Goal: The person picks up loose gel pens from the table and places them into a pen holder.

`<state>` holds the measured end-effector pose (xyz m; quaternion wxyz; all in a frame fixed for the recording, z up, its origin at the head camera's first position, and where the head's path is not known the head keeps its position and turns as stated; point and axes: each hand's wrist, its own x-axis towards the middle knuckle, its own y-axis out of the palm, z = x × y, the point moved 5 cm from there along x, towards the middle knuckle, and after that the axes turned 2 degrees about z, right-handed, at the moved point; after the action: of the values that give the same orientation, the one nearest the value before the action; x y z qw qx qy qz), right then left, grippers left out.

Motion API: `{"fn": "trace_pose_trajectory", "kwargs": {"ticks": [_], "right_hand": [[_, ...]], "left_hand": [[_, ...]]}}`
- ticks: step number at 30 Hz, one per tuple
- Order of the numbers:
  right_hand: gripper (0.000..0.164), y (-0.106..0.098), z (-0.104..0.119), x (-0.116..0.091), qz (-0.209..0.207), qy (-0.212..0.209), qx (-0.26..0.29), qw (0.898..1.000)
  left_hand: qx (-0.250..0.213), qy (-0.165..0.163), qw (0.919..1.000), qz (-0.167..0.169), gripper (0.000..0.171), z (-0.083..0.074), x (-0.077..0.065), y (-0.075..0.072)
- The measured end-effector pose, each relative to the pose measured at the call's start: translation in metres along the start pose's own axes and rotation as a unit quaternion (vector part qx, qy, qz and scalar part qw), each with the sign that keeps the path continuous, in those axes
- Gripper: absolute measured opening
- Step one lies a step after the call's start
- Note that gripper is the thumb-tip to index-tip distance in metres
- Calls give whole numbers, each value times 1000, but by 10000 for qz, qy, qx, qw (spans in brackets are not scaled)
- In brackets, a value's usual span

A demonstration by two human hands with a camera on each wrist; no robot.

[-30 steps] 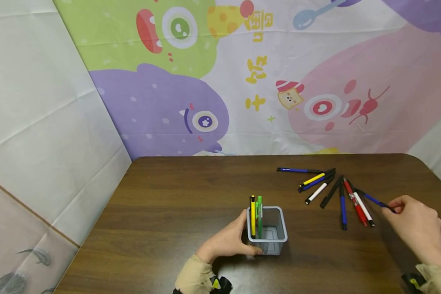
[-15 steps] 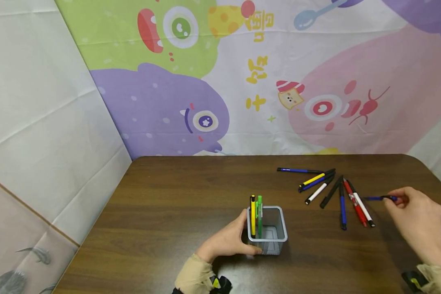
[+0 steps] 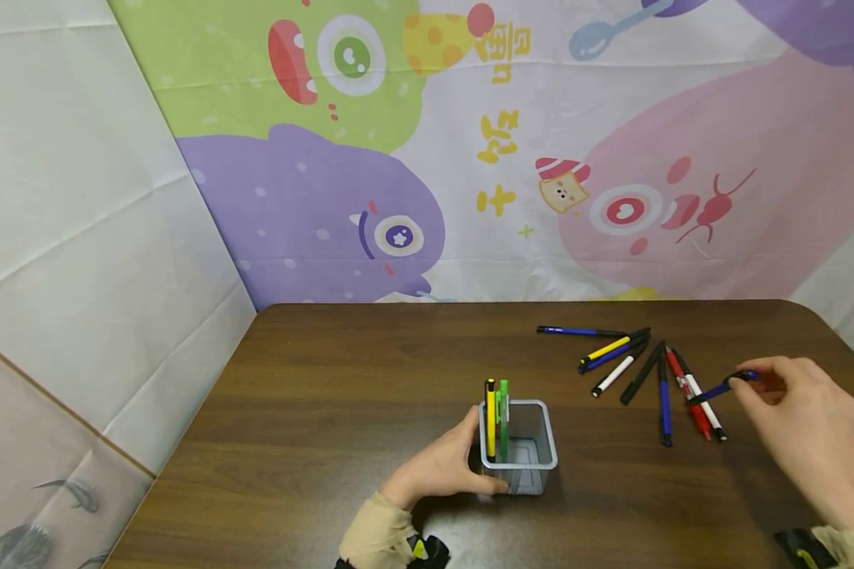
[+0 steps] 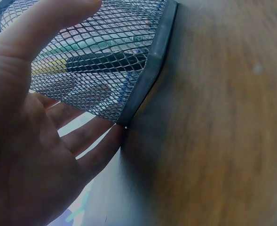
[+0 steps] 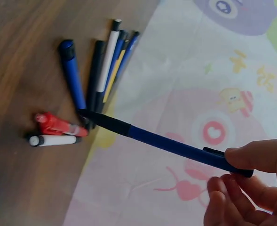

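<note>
My left hand (image 3: 450,465) grips the grey mesh pen holder (image 3: 548,465) from its left side, thumb at the front and fingers behind. A yellow pen (image 3: 491,427) and a green pen (image 3: 504,395) stand in the holder's left part. The left wrist view has the holder's mesh wall (image 4: 105,23) against that hand. My right hand (image 3: 811,427) pinches a blue pen (image 5: 171,145) near its clip end, between thumb and fingers. The pen is raised, and its black tip points left over the loose pens.
Loose pens lie at the table's right: a red pen (image 3: 693,403), a white pen (image 3: 615,375), a blue pen (image 3: 665,411), a black pen (image 3: 642,373) and several others. The brown table (image 3: 327,411) meets a printed cloth (image 3: 498,261) at the back.
My right hand has lifted the blue pen off the table. The pen's tip has swung downward to the left, now over the red and white pens. My left hand and the holder stay put.
</note>
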<state>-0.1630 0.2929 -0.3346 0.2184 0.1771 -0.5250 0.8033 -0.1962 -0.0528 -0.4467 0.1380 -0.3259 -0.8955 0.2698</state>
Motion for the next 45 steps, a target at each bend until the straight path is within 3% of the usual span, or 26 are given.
{"fn": "trace_pose_trajectory", "kwargs": {"ticks": [10, 18, 27, 45], "right_hand": [[30, -14, 31, 0, -387, -388, 471, 9974], [31, -19, 57, 0, -728, -1182, 739, 9876], [25, -21, 69, 3, -839, -1270, 910, 9841], [21, -31, 117, 16, -1159, -1813, 1340, 9674]], "left_hand": [[-57, 60, 10000, -3, 83, -1, 0, 1], [-70, 19, 10000, -7, 85, -2, 0, 0], [-113, 103, 9999, 19, 83, -1, 0, 1], [-69, 68, 10000, 15, 85, -1, 0, 0]]}}
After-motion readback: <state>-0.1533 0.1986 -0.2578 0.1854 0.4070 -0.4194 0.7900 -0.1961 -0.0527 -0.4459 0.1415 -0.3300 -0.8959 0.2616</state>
